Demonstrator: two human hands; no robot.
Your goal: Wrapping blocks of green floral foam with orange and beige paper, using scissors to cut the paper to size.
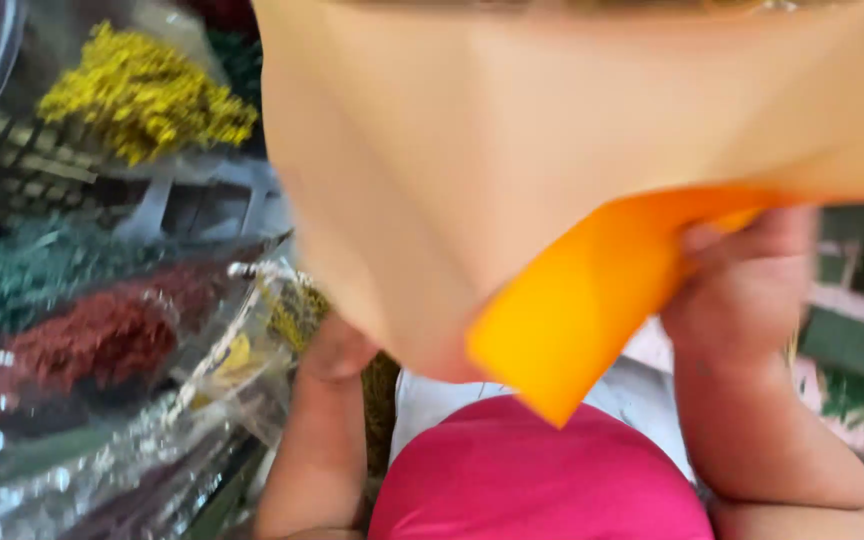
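A pink garment [542, 480] is seen nearest, blurred. Above it, the paper [512, 170] is held up by both hands and is cut off at the top. The right hand [742, 290] is closed on its orange corner. The left hand [337, 350] is mostly hidden behind the paper, so its grip cannot be told. Wrapped dried flowers [102, 335] lie further left, blurred.

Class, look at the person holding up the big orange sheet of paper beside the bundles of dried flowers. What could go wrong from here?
1. The paper sheet fills most of the view, so the person may not see what lies behind it.
2. The right hand grips it only near one folded corner, so the sheet might crease or slip.
3. The wrapped dried flowers lie close beside the left arm; a swing of the sheet or arm might knock or crush them.
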